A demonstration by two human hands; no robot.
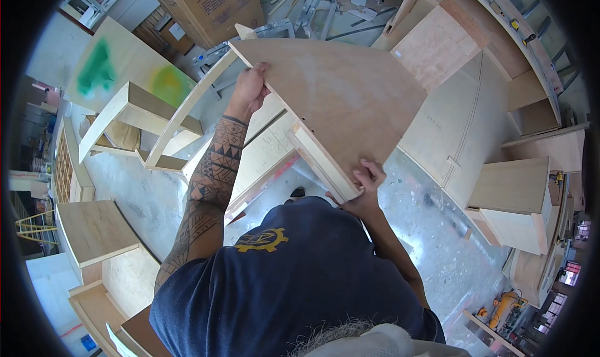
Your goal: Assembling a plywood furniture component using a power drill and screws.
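A large brown plywood panel (340,98) lies tilted across the middle of the view, with a pale wooden strip (325,169) along its near-left edge. My left hand (251,89) is closed round the panel's left edge, near its far corner. At the near corner, my right hand (365,183) grips the panel with its fingers on the top face and the thumb by the edge. Under the panel, pale wooden parts (269,151) show in part; the panel hides the rest of them.
To the left stand an open wooden frame (194,104), a sheet with green and yellow paint (103,69) and a low cabinet (97,229). A cardboard box (215,10) is at the back. Plywood cabinets (509,185) line the right, with a yellow machine (502,308) near the lower right.
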